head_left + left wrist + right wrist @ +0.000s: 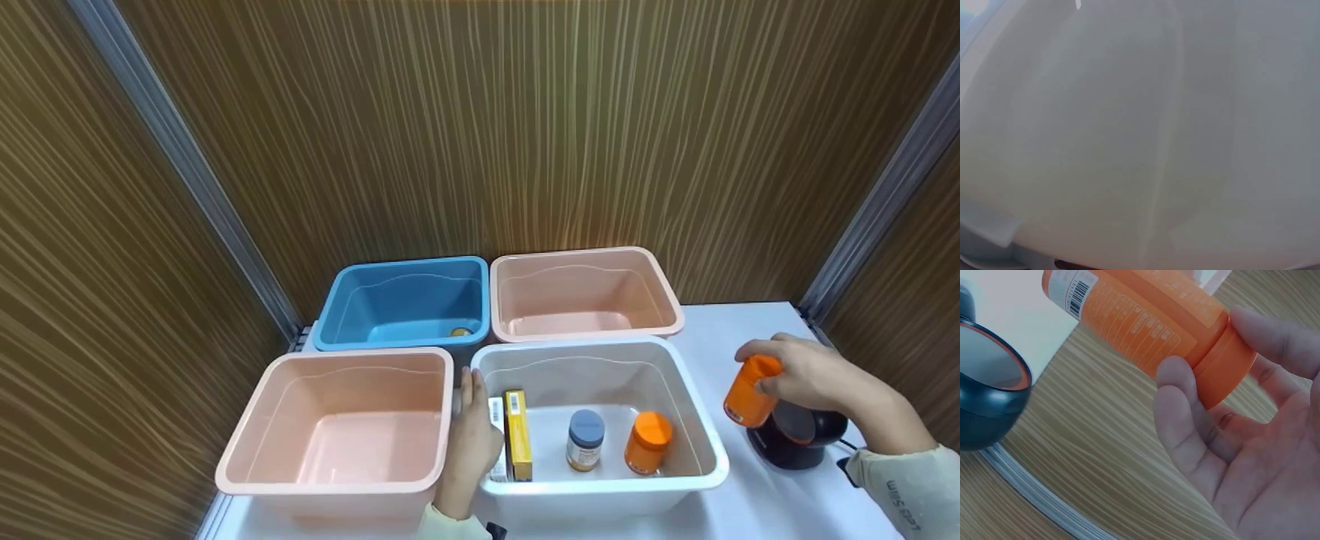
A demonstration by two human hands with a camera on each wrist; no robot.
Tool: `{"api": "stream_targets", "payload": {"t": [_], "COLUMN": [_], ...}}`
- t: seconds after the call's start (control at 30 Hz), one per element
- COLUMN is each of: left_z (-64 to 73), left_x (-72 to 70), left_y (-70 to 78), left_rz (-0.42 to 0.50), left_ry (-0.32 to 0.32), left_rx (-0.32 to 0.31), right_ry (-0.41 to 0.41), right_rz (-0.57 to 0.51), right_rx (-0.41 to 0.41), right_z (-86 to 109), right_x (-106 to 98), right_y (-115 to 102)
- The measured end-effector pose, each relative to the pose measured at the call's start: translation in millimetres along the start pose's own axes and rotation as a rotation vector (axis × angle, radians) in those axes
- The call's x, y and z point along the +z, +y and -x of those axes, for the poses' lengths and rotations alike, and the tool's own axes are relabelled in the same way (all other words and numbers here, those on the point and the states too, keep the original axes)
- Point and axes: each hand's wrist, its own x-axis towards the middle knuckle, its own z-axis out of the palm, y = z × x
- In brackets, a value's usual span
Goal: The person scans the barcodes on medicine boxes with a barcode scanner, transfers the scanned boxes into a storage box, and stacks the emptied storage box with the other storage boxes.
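My right hand [814, 375] pinches an orange bottle [750, 394] around its cap end and holds it tilted beside a black scanner-like device with a round window [795, 427]. In the right wrist view, the thumb and fingertips grip the orange cap [1227, 371], and a barcode label [1075, 292] shows near the bottle's other end. My left hand [472, 442], fingers straight, lies at the left rim of a white bin [600, 486]. Only a pale, blurred surface [1129, 124] fills the left wrist view. Inside the white bin stand a yellow box [517, 439], a white box [497, 427], a blue-capped bottle [585, 439] and another orange bottle [648, 442].
A pink bin [337, 489] stands to the left of the white one. Behind them are a blue bin [405, 345], with a small yellowish item [460, 331] in it, and a second pink bin [585, 335]. Wood-patterned panels [480, 135] enclose the white table [727, 330].
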Motion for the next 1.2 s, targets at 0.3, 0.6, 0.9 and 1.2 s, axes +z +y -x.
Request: {"api": "stream_targets", "payload": {"t": [0.3,0.6,0.9,1.2], "left_z": [1.0,1.5,1.6,1.6], "left_x": [1.1,1.0,0.4,0.2], "left_y": [-0.7,-0.5,-0.6,0.0], "left_rz": [-0.001,0.016,0.01,0.012], "left_ry": [0.007,0.026,0.034,0.027], "left_rx": [0.004,0.017,0.034,0.025], "right_ry": [-0.056,-0.078,-0.14,-0.121], "right_rz": [-0.039,-0.007,-0.02,-0.009], "right_rx": [0.022,0.0,0.011,-0.031], "right_z": [0.3,-3.7,-7.9,-12.4], "right_x": [10,19,29,37], "right_y": [2,0,-2,0]}}
